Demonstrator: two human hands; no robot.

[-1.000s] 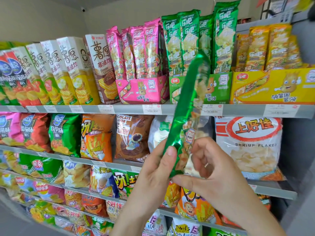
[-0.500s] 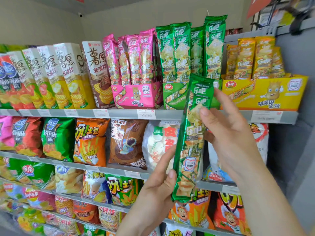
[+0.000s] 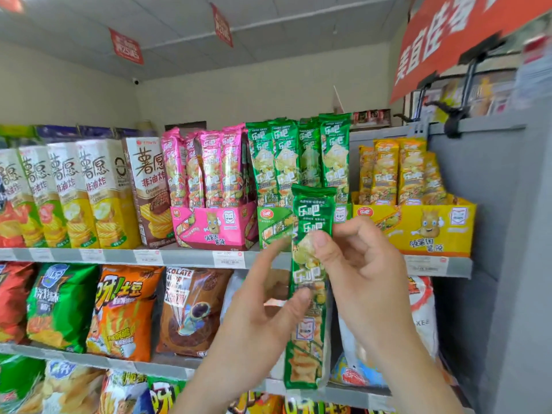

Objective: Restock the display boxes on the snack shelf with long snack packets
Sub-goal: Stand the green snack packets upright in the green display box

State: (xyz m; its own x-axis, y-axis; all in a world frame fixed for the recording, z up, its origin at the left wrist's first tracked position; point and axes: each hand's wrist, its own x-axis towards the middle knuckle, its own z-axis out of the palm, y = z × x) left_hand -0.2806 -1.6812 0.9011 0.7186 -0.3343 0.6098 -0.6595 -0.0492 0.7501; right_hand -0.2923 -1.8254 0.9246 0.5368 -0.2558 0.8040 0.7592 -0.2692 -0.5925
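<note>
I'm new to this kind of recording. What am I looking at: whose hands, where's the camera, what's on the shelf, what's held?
No machine here: these are a person's two bare hands, filmed by a camera worn on their head. It faces a shop's snack shelf. On the top level, a pink display box, a green display box and a yellow display box hold upright long packets. The right hand pinches a long green snack packet upright in front of the green display box. The left hand touches its left edge with the thumb, fingers spread.

Green display box [image 3: 273, 225] half hidden behind held packet [image 3: 309, 277]; left fingers [image 3: 265, 264] blurred; price labels [image 3: 228, 259] unreadable.
</note>
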